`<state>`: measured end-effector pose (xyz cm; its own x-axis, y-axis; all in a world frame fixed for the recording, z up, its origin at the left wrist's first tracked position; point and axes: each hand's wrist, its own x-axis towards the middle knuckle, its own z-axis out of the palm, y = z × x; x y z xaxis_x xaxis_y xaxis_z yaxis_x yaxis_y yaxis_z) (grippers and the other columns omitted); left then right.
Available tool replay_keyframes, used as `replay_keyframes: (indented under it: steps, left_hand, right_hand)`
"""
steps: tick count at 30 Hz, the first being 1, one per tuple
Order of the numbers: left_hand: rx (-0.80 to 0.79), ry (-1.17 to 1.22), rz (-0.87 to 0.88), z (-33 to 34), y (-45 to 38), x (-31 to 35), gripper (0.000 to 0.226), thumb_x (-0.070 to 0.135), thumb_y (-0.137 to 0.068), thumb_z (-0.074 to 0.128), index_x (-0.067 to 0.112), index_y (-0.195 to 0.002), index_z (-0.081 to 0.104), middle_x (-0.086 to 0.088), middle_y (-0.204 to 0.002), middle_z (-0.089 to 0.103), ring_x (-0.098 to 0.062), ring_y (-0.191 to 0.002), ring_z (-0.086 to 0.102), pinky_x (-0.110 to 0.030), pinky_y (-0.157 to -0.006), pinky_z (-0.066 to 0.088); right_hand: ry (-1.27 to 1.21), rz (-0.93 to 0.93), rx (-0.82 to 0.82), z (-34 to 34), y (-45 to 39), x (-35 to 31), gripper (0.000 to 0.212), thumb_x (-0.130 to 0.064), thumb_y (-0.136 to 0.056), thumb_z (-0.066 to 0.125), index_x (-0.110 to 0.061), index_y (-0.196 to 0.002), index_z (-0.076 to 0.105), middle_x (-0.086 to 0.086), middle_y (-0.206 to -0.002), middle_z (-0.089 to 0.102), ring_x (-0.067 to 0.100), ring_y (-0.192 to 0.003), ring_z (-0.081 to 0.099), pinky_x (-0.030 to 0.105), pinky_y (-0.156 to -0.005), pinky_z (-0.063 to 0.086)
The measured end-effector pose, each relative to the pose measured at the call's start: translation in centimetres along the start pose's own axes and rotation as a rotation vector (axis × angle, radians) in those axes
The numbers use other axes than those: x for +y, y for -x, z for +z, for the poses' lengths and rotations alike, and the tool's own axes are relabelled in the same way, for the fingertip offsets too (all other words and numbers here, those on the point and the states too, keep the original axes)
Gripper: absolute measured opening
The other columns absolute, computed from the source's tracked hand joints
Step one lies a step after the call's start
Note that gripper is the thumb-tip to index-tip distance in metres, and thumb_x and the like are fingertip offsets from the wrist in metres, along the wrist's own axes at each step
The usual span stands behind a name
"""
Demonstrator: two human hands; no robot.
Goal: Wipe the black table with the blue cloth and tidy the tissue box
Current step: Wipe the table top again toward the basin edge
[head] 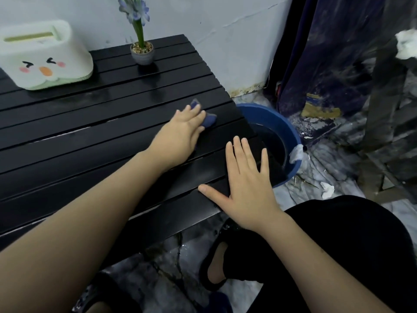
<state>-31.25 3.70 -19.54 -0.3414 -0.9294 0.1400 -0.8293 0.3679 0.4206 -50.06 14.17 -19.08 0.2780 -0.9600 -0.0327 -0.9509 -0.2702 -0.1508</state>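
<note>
Two hands on black table [67, 136], left [180, 132] pressing blue cloth [208, 119], right [246, 188] flat, empty

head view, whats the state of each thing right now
small blue cloth: pressed on the table under the left hand
right hand: flat, empty, on the table's edge
black slatted table: glossy
white tissue box with a duck face: upright, no tissue showing at the slot
grey potted flower: upright
blue plastic basin: on the floor, holds water
</note>
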Motion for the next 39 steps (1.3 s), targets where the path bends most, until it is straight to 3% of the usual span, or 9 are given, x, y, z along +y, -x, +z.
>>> replay_keyframes:
  steps: [6,11,14,16,17,20,26,31,39]
  left_hand:
    - [-0.087,0.012,0.113,2.3,-6.4,3.2,0.047,0.024,-0.105,0.039,0.009,-0.150,0.037,-0.009,-0.160,0.030,-0.029,-0.150,0.020,-0.040,-0.123,0.011]
    - [-0.078,0.066,0.128,3.3,-8.6,5.1,0.043,0.021,-0.105,0.038,0.010,-0.146,0.043,-0.007,-0.155,0.040,-0.026,-0.148,0.027,-0.038,-0.121,0.012]
    - [-0.018,0.277,0.084,2.1,-7.7,5.2,0.038,0.019,-0.104,0.040,0.011,-0.140,0.052,-0.007,-0.132,0.060,-0.023,-0.125,0.052,-0.037,-0.113,0.033]
    - [0.098,0.453,0.017,0.6,-6.1,5.0,0.035,0.016,-0.103,0.042,0.012,-0.135,0.057,-0.003,-0.107,0.066,-0.017,-0.100,0.061,-0.034,-0.099,0.046]
    - [0.159,0.511,-0.030,-0.2,-4.9,4.7,0.035,0.015,-0.103,0.043,0.012,-0.135,0.056,-0.002,-0.109,0.066,-0.016,-0.102,0.062,-0.033,-0.098,0.046]
    - [0.315,0.519,-0.211,-2.6,-0.3,2.4,0.039,0.016,-0.103,0.045,0.011,-0.142,0.050,-0.007,-0.145,0.052,-0.021,-0.139,0.043,-0.033,-0.115,0.031]
    - [0.442,0.050,-0.608,-8.3,14.1,-7.3,0.042,0.019,-0.103,0.043,0.010,-0.144,0.047,-0.009,-0.155,0.039,-0.030,-0.148,0.026,-0.046,-0.122,0.020]
    - [0.408,-0.119,-0.899,-9.7,24.3,-12.2,0.035,0.012,-0.101,0.046,0.000,-0.134,0.054,-0.021,-0.149,0.044,-0.044,-0.140,0.036,-0.050,-0.116,0.029]
    - [0.320,-0.061,-0.466,-4.3,22.2,-3.9,0.037,0.016,-0.098,0.052,0.006,-0.133,0.059,-0.012,-0.142,0.055,-0.032,-0.135,0.048,-0.034,-0.117,0.028]
  right_hand:
    - [-0.027,0.002,-0.010,0.1,-0.3,0.1,0.111,-0.088,-0.086,0.010,-0.007,-0.162,0.009,0.011,-0.170,0.000,0.023,-0.157,-0.009,0.061,-0.123,0.002]
    - [-0.033,0.006,-0.013,0.1,-0.4,0.1,0.111,-0.089,-0.085,0.008,-0.008,-0.162,0.007,0.009,-0.171,-0.001,0.022,-0.157,-0.009,0.060,-0.124,0.001]
    - [-0.043,0.005,-0.027,0.1,-0.5,0.3,0.110,-0.090,-0.085,0.011,-0.011,-0.162,0.004,0.007,-0.171,-0.005,0.019,-0.156,-0.014,0.059,-0.124,-0.003]
    - [-0.095,0.010,-0.026,-0.1,-0.8,0.3,0.108,-0.089,-0.086,0.015,-0.013,-0.162,0.003,0.004,-0.171,-0.006,0.015,-0.156,-0.017,0.057,-0.124,-0.008]
    - [-0.131,0.008,-0.019,-0.2,-0.9,0.2,0.106,-0.088,-0.087,0.017,-0.014,-0.162,0.003,0.003,-0.171,-0.005,0.014,-0.156,-0.017,0.056,-0.124,-0.009]
    - [-0.179,-0.059,0.016,-0.8,-1.5,-0.8,0.103,-0.084,-0.089,0.022,-0.014,-0.162,0.003,0.000,-0.171,-0.001,0.011,-0.156,-0.014,0.054,-0.125,-0.009]
    - [-0.177,-0.203,-0.012,-0.7,-2.4,-4.3,0.099,-0.082,-0.090,0.021,-0.016,-0.162,0.008,0.000,-0.171,0.002,0.012,-0.157,-0.009,0.051,-0.126,-0.009]
    - [-0.189,-0.211,-0.085,0.3,-3.0,-5.3,0.077,-0.065,-0.100,0.026,-0.021,-0.162,0.017,0.001,-0.171,0.003,0.015,-0.157,-0.008,0.051,-0.126,-0.009]
    - [-0.154,-0.187,-0.122,0.3,-3.4,-5.5,0.064,-0.050,-0.106,0.027,-0.021,-0.162,0.017,0.002,-0.171,0.003,0.018,-0.158,-0.005,0.052,-0.125,-0.008]
